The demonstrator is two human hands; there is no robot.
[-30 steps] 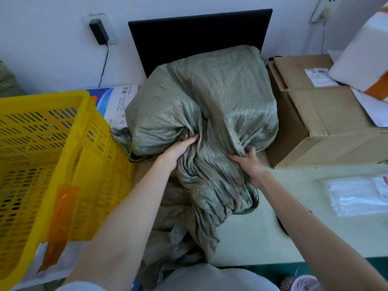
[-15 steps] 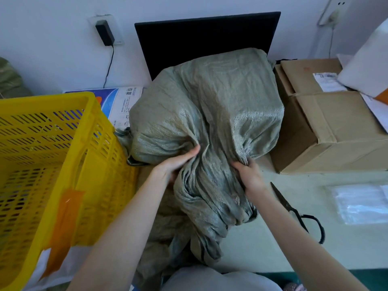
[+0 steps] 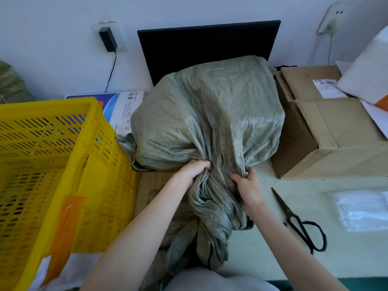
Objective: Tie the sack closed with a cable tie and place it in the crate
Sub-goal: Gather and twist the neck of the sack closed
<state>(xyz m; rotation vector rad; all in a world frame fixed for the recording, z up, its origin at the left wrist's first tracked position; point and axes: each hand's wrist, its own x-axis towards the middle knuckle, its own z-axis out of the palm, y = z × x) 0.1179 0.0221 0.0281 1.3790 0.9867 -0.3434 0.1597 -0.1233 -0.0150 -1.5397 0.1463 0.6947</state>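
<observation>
A full grey-green woven sack [image 3: 210, 114] lies on the table in the middle of the head view, its loose mouth gathered toward me and hanging over the table's front edge. My left hand [image 3: 192, 172] grips the bunched neck from the left. My right hand [image 3: 246, 185] grips the same neck from the right, fingers dug into the folds. The two hands are close together. A yellow slatted plastic crate [image 3: 63, 175] stands at the left, right beside the sack. No cable tie shows in either hand.
Black scissors [image 3: 298, 221] lie on the table to the right of my right arm. A clear plastic packet [image 3: 363, 208] is at the right edge. A cardboard box [image 3: 327, 127] stands right of the sack, a black monitor [image 3: 207, 47] behind it.
Both hands have drawn closer together, squeezing the sack's neck narrower. My right arm has shifted left, which uncovered the scissors on the table.
</observation>
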